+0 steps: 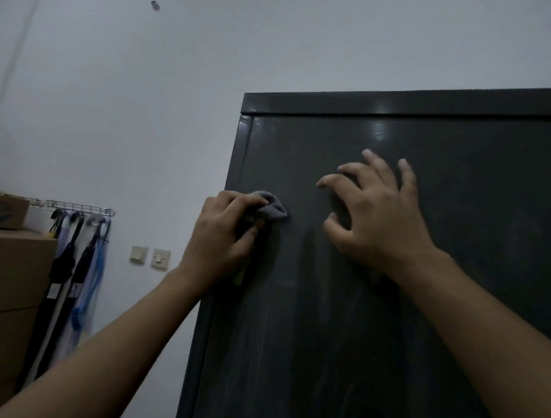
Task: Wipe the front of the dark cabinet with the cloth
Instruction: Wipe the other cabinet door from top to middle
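the left hand holds a bunched grey cloth against the dark cabinet, near its left edge at the middle of the frame. the right hand holds nothing, its fingers spread and bent, the tips seeming to brace on the door. faint streaks show lower down the door. to my eye the wipe would go better with the cloth flattened and pressed firmly, in overlapping passes from the top edge down.

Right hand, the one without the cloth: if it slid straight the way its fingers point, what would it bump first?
Probably the top strip of the dark cabinet. The right hand points up its bare front, with nothing between; depth is hard to judge.
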A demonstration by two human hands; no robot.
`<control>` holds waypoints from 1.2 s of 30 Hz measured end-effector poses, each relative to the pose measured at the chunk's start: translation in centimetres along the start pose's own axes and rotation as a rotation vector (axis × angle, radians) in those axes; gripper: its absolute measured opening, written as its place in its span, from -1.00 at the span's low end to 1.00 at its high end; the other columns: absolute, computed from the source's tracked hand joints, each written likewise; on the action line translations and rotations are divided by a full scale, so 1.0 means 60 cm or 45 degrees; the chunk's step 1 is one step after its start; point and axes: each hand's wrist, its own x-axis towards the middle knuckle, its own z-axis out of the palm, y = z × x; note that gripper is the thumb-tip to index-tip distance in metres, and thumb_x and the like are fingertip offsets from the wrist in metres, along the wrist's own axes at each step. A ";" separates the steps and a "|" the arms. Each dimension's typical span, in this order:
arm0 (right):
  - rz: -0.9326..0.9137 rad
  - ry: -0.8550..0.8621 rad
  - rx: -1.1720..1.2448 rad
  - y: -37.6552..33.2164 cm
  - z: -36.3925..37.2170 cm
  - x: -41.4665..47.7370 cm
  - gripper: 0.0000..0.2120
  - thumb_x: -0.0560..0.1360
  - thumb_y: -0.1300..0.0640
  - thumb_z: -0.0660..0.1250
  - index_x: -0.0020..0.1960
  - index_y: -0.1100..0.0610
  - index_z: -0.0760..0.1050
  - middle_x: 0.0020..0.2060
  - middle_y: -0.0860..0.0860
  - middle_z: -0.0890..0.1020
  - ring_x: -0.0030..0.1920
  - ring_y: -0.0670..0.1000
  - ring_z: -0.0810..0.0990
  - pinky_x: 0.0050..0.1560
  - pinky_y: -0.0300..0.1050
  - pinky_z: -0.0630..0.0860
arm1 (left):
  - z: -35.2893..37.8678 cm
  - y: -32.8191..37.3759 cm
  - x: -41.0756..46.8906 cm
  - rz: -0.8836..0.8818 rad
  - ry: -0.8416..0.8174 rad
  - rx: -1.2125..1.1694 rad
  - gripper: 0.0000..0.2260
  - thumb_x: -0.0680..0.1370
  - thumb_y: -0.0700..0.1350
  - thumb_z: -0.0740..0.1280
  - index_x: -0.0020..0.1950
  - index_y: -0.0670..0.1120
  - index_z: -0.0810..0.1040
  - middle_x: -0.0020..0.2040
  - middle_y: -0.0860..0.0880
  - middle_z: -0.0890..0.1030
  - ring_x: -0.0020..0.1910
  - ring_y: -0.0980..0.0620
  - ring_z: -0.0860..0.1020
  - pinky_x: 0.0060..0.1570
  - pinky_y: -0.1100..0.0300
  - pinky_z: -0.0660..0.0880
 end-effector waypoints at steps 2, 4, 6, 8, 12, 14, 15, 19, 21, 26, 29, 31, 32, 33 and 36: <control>-0.069 0.050 0.037 -0.020 0.014 -0.005 -0.45 0.37 -0.20 0.14 0.32 -0.11 0.49 0.30 0.01 0.51 0.50 0.13 0.27 0.45 0.30 0.10 | -0.001 0.033 0.016 -0.210 0.088 -0.256 -0.64 0.56 -0.08 0.43 0.30 0.10 0.41 0.14 0.11 0.56 0.09 0.13 0.52 0.06 0.20 0.49; -0.126 0.104 0.068 -0.030 0.025 -0.010 -0.43 0.39 -0.22 0.14 0.33 -0.07 0.51 0.24 -0.01 0.54 0.41 0.10 0.33 0.30 0.16 0.21 | -0.009 0.063 0.032 -0.396 0.088 -0.526 -0.63 0.56 -0.04 0.44 0.27 0.12 0.36 0.11 0.17 0.56 0.09 0.24 0.56 0.04 0.34 0.53; -0.139 0.138 0.182 -0.035 0.030 -0.014 -0.39 0.42 -0.23 0.14 0.39 -0.03 0.48 0.24 -0.03 0.53 0.38 0.06 0.32 0.23 0.04 0.22 | -0.012 0.082 0.046 -0.496 0.072 -0.710 -0.72 0.57 -0.01 0.41 0.22 0.06 0.42 0.10 0.13 0.58 0.08 0.22 0.59 0.05 0.28 0.57; -0.104 0.128 0.363 -0.040 0.032 -0.019 -0.34 0.45 -0.25 0.14 0.47 0.00 0.42 0.28 -0.03 0.51 0.38 0.02 0.29 0.25 0.00 0.26 | -0.016 0.101 0.059 -0.608 0.011 -0.914 -0.77 0.60 -0.01 0.36 0.23 -0.01 0.48 0.10 0.02 0.61 0.06 0.11 0.63 0.00 0.19 0.60; -0.036 0.093 0.714 -0.039 0.030 -0.028 -0.29 0.47 -0.30 0.20 0.55 -0.02 0.33 0.36 -0.08 0.41 0.39 -0.05 0.32 0.37 -0.07 0.33 | -0.023 0.138 0.070 -0.730 -0.184 -1.239 -0.77 0.70 -0.06 0.19 0.24 -0.11 0.54 0.00 -0.04 0.67 -0.07 0.08 0.64 -0.14 0.26 0.58; -0.036 0.091 0.845 -0.032 0.029 -0.034 -0.30 0.48 -0.32 0.28 0.56 -0.08 0.31 0.34 -0.16 0.34 0.38 -0.13 0.35 0.38 -0.19 0.34 | -0.025 0.148 0.068 -0.767 -0.286 -1.296 -0.75 0.71 -0.06 0.15 0.25 -0.12 0.55 -0.01 -0.06 0.68 -0.07 0.07 0.65 -0.14 0.24 0.59; -0.035 0.098 0.887 -0.027 0.028 -0.037 -0.31 0.48 -0.30 0.33 0.55 -0.12 0.31 0.32 -0.20 0.31 0.38 -0.17 0.35 0.37 -0.25 0.34 | -0.026 0.150 0.067 -0.799 -0.340 -1.377 -0.73 0.71 -0.04 0.14 0.27 -0.11 0.55 0.05 -0.09 0.68 -0.01 0.04 0.66 -0.07 0.20 0.61; -0.019 0.173 0.921 -0.010 0.016 -0.046 -0.37 0.46 -0.08 0.51 0.49 -0.14 0.40 0.25 -0.19 0.32 0.32 -0.19 0.39 0.31 -0.29 0.41 | -0.030 0.160 0.064 -0.837 -0.611 -1.764 -0.64 0.68 0.03 0.17 0.37 -0.13 0.48 0.24 -0.24 0.60 0.21 -0.16 0.62 0.13 -0.05 0.61; 0.000 0.210 0.934 -0.006 0.007 -0.050 -0.39 0.43 0.05 0.57 0.44 -0.09 0.47 0.22 -0.13 0.38 0.27 -0.19 0.43 0.22 -0.35 0.46 | -0.030 0.162 0.065 -0.743 -0.609 -1.689 -0.71 0.64 -0.16 0.27 0.36 -0.14 0.46 0.20 -0.22 0.62 0.17 -0.13 0.64 0.04 0.04 0.63; 0.001 0.126 1.030 0.005 -0.018 -0.064 -0.38 0.39 0.07 0.61 0.39 -0.15 0.48 0.25 -0.17 0.42 0.29 -0.20 0.46 0.14 -0.38 0.50 | -0.026 0.171 0.064 -0.826 -0.512 -1.802 -0.61 0.53 -0.35 0.32 0.37 -0.25 0.46 0.13 -0.25 0.64 0.09 -0.16 0.65 0.02 0.04 0.65; -0.077 -0.026 1.221 0.012 -0.031 -0.082 -0.38 0.46 0.03 0.49 0.49 -0.07 0.40 0.45 -0.20 0.36 0.48 -0.14 0.35 0.39 -0.09 0.45 | -0.024 0.184 0.072 -0.999 -0.339 -1.876 -0.60 0.59 -0.34 0.28 0.43 -0.21 0.41 0.10 -0.22 0.66 -0.03 -0.10 0.68 -0.14 0.09 0.65; -0.185 -0.094 1.270 0.019 -0.043 -0.098 -0.31 0.45 0.04 0.42 0.55 0.04 0.32 0.55 -0.10 0.29 0.57 -0.04 0.23 0.51 0.06 0.31 | -0.025 0.190 0.078 -1.117 -0.275 -1.844 -0.54 0.60 -0.33 0.30 0.48 -0.11 0.34 0.17 -0.25 0.63 -0.05 -0.11 0.67 -0.19 0.09 0.66; -0.241 -0.120 1.248 0.023 -0.049 -0.105 -0.27 0.44 0.03 0.42 0.57 0.08 0.29 0.58 -0.06 0.24 0.59 -0.01 0.18 0.53 0.11 0.25 | -0.027 0.193 0.080 -1.147 -0.271 -1.791 -0.51 0.60 -0.33 0.31 0.49 -0.06 0.31 0.19 -0.26 0.61 -0.07 -0.10 0.67 -0.23 0.10 0.66; -0.288 -0.145 1.216 0.028 -0.055 -0.111 -0.23 0.42 0.00 0.43 0.57 0.08 0.26 0.60 -0.04 0.20 0.61 0.01 0.12 0.54 0.14 0.22 | -0.028 0.197 0.081 -1.153 -0.283 -1.746 -0.49 0.59 -0.33 0.32 0.48 -0.01 0.29 0.20 -0.27 0.59 -0.08 -0.10 0.67 -0.28 0.11 0.65; -0.366 -0.183 0.948 0.044 -0.057 -0.121 -0.09 0.34 -0.21 0.49 0.60 -0.10 0.21 0.62 -0.11 0.07 0.63 0.07 -0.04 0.53 0.32 0.16 | -0.024 0.210 0.084 -1.156 -0.342 -1.747 -0.52 0.59 -0.34 0.32 0.43 0.00 0.31 0.19 -0.27 0.59 -0.11 -0.10 0.67 -0.30 0.12 0.63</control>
